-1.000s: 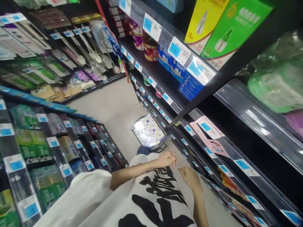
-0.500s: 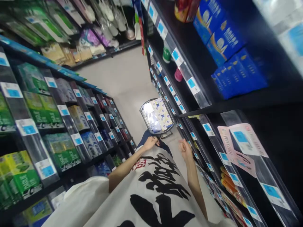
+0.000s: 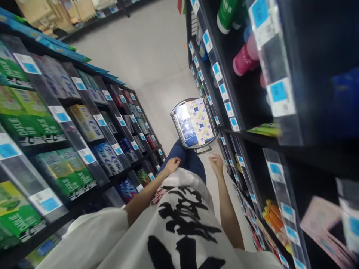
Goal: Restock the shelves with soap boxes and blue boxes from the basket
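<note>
My left hand hangs in front of my left thigh, by the hem of my white shirt. Its fingers are loosely bent, and nothing shows in them. Out to the right, my right hand hangs over the floor with half-curled fingers and no visible object. Just ahead of my legs stands a metal-framed cart, apart from both hands. In it lie a yellow patterned package and a shiny blue-and-white package.
Shelves of green toothpaste boxes line the left side. The right shelves hold pink bottles, a green tube and orange items. Grey floor runs between them, with another shelf across the far left.
The view has shifted forward along the aisle, and shelf goods slide back past me. My right hand's fingers are more curled than before. The cart remains ahead of my legs.
</note>
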A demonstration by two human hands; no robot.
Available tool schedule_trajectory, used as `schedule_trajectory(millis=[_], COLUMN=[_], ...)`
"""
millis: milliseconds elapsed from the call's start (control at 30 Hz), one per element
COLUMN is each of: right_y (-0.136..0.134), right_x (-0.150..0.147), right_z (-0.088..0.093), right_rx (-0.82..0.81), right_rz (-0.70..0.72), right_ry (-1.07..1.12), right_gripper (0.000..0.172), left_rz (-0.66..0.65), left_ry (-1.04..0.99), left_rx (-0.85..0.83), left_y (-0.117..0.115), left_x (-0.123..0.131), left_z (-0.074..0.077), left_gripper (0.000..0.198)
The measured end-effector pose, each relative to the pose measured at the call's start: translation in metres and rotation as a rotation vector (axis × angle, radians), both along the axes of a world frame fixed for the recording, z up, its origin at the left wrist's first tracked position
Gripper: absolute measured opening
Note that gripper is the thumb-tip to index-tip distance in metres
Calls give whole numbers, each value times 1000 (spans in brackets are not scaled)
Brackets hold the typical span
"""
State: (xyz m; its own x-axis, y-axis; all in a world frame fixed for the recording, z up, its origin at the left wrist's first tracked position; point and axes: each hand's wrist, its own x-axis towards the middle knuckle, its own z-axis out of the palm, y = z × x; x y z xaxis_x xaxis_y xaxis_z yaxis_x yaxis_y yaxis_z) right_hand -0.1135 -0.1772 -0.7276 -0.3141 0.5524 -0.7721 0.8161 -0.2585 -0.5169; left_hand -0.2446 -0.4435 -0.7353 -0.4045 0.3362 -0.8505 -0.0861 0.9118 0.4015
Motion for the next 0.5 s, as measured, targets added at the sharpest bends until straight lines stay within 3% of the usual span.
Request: schedule_trajectory(millis=[133,200,300,400,500], right_y=[-17,-25,-27,-24,-28], right_x=[-27,-43,-72,-100,-112], right_z=[-105,-158,-218,-248,-240], right_rx=[101,123,228,265,192], right_rz=[278,416,624,626,625], right_ry=[-278,-342,-474,-592,-634], right_gripper=[73,86,91,75,73], left_rz=[60,151,317,375,382], left_ry=[-1,41,74,65,41], left_rx=[21,65,69,73,127], left_y=[-32,-53,-78,-88,-96], left_x=[22,33,36,28,20], left_z=[-23,-31,-37,-40,-42], left_gripper=[29,30,33,31,29])
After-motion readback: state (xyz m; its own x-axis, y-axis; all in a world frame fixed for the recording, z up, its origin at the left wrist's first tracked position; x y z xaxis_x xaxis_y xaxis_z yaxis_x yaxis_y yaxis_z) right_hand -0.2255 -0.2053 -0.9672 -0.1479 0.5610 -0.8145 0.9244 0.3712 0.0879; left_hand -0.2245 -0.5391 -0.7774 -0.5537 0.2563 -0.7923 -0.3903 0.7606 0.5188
